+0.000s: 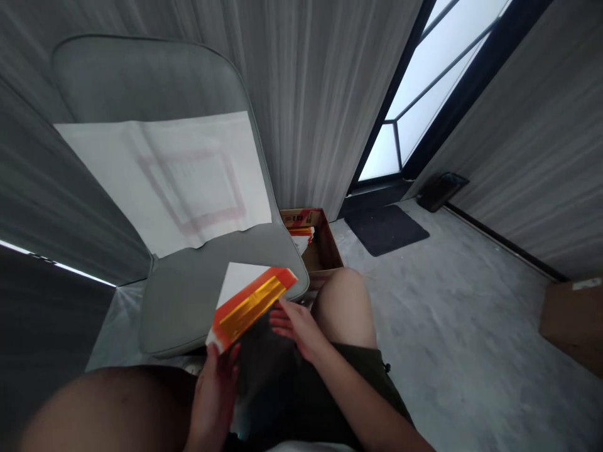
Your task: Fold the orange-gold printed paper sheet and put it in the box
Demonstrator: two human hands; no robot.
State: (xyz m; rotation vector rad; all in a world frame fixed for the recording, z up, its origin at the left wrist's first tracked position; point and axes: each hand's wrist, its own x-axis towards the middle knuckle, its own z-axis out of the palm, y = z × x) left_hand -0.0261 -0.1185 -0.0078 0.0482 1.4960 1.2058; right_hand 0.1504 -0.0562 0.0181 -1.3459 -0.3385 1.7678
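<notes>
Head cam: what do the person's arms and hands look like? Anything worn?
Both forearms are bare, with no sleeves. The left hand and right hand show no gloves, cables or markers, and no watch is visible at the wrists. The only clothing in view is a pair of dark olive shorts.

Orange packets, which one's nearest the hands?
The orange-and-gold packet held in the left hand; the other orange packets lie in the cardboard box, well away from the hands.
</notes>
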